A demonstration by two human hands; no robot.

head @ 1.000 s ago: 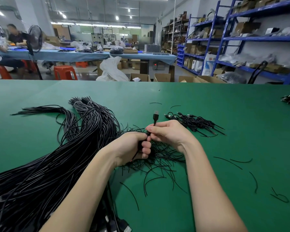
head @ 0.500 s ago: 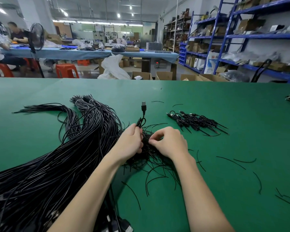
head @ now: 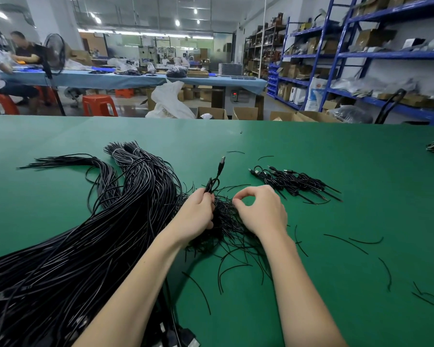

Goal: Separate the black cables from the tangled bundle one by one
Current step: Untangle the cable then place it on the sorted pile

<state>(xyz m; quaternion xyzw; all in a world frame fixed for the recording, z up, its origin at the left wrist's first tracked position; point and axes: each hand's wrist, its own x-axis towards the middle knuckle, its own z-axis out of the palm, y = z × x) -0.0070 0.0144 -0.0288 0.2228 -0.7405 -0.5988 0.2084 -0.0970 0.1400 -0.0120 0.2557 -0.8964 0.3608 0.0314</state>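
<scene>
Our left hand (head: pixel 198 214) pinches a looped USB cable (head: pixel 217 177), plug upright, above the tangled bundle (head: pixel 226 221) on the green worktop (head: pixel 336 171). Our right hand (head: pixel 261 211) pinches a thin strand there. Separated cables (head: pixel 296 182) lie right.

We are working in a cable-assembly workshop and storeroom: green work table (head: pixel 311 156) heaped with black cables (head: pixel 90 241), blue steel shelving (head: pixel 361 55) holding cartons, cardboard boxes (head: pixel 246 113) standing on the floor, orange stools (head: pixel 99 105), seated workers (head: pixel 23 52) sorting at a blue-covered bench (head: pixel 125 80).
</scene>
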